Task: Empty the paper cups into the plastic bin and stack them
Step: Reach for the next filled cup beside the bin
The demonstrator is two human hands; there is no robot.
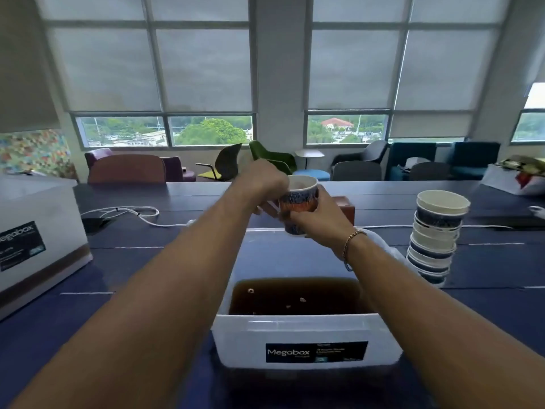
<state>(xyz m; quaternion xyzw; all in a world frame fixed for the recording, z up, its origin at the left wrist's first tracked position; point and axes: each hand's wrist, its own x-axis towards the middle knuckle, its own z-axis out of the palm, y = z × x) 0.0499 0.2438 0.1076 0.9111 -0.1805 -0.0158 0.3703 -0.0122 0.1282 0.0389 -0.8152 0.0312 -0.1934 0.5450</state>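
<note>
Two hands on one paper cup (298, 208), held roughly upright over the far end of the plastic bin (295, 332). The right hand (315, 224) has its fingers wrapped round the cup's lower body. The left hand (267, 184) curls in near the rim, but blur hides the exact hold. Tip it too far back and liquid likely lands on the counter (124, 234). The leaning stack of cups (436, 237) sits beside the bin, where a forearm nudge could topple it.
</note>
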